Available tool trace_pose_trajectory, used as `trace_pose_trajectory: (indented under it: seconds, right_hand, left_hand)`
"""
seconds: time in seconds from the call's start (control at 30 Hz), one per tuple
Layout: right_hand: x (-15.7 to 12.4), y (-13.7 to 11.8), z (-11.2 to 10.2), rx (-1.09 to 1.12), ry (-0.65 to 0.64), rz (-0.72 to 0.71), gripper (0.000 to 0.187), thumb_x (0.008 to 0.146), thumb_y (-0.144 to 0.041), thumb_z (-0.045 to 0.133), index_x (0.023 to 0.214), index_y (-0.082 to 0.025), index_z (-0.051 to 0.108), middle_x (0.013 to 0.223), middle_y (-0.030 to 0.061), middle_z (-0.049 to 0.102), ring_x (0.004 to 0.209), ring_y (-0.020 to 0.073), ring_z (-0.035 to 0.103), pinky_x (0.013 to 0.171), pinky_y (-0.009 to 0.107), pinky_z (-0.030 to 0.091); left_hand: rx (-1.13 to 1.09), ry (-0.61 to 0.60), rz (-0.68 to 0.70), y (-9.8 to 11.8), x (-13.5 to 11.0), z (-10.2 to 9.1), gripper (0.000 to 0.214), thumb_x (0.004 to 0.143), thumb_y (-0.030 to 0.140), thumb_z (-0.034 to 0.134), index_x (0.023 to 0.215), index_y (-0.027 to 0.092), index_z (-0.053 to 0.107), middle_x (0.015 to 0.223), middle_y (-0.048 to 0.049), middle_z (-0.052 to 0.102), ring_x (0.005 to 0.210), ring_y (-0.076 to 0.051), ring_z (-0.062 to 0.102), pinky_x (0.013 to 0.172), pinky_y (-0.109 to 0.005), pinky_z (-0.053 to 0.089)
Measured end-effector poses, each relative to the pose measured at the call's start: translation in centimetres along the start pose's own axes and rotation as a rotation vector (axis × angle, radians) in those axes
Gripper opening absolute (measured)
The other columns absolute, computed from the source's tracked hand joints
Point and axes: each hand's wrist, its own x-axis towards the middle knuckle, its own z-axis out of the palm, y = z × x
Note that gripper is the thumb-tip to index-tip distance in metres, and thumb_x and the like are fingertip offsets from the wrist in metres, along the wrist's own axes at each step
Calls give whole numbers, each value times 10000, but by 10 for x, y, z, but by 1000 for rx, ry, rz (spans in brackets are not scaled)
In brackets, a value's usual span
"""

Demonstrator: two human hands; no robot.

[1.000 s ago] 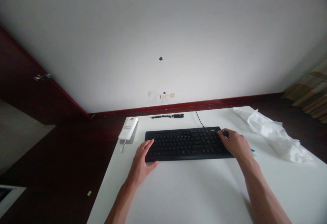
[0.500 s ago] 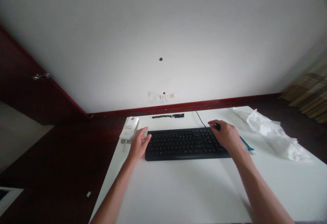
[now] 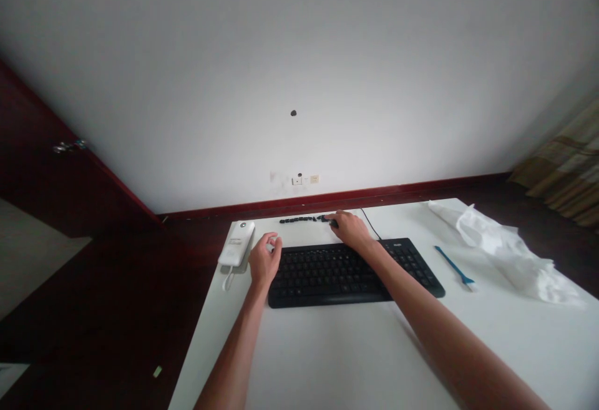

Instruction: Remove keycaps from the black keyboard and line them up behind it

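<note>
A black keyboard (image 3: 322,273) lies on the white table. My left hand (image 3: 265,257) rests at its left end, fingers loosely curved and apart, holding nothing. My right hand (image 3: 349,229) reaches over the keyboard's back edge, its fingers closed around a small black object (image 3: 334,223) whose kind I cannot make out. Its fingertips are at the right end of a row of small black keycaps (image 3: 297,219) near the table's back edge. Part of the keyboard is hidden under my right forearm.
A white power bank (image 3: 237,244) with a short cable sits at the table's left edge. Right of the keyboard lies a blue brush (image 3: 453,265), and farther right a crumpled white plastic bag (image 3: 505,254). The keyboard cable (image 3: 370,223) runs off the back edge.
My right hand has moved left from the keyboard's upper right corner to the keycap row, still closed on the black object. The brush is now uncovered. My left hand has shifted slightly right.
</note>
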Motion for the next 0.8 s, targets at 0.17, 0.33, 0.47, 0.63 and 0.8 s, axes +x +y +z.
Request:
trace_pose_trajectory:
  seconds: [0.17, 0.33, 0.47, 0.63, 0.8]
  right_hand:
    - [12, -4, 16, 7, -31, 20, 401, 956, -248, 568, 1334, -264, 701, 1193, 112, 725, 1017, 263, 695, 867, 321, 493]
    - [14, -3, 25, -26, -58, 19, 401, 958, -268, 586, 1345, -257, 688, 1197, 116, 721, 1028, 260, 696, 871, 319, 496]
    - [16, -3, 23, -46, -71, 34, 335, 959, -245, 569, 1245, -262, 743, 1196, 102, 735, 1033, 261, 704, 867, 316, 493]
    - [18, -1, 15, -63, -107, 52, 258, 957, -322, 600, 1074, -188, 788, 1039, 146, 774, 985, 299, 715, 825, 335, 497]
    - [16, 3, 8, -66, -142, -21, 259, 935, -330, 638, 1096, -180, 775, 1059, 146, 777, 1006, 293, 714, 851, 326, 487]
  left_hand:
    - [-4, -37, 9, 1, 2, 1, 304, 958, 436, 555, 1126, 228, 699, 919, -18, 732, 637, -129, 593, 650, -240, 391]
    - [-10, -54, 0, 3, 3, 3, 278, 961, 430, 564, 1099, 236, 707, 932, -11, 735, 690, -136, 618, 684, -243, 400]
    - [-11, -57, -5, 5, 3, 3, 238, 961, 404, 578, 1071, 243, 716, 945, -5, 744, 713, -134, 633, 706, -242, 407]
    - [1, -66, -21, 9, 2, 1, 197, 956, 367, 593, 1045, 249, 725, 936, 1, 750, 720, -132, 641, 699, -239, 402]
    - [8, -75, -53, 12, 3, -1, 182, 960, 351, 589, 1014, 254, 732, 949, -3, 758, 728, -136, 644, 684, -236, 384]
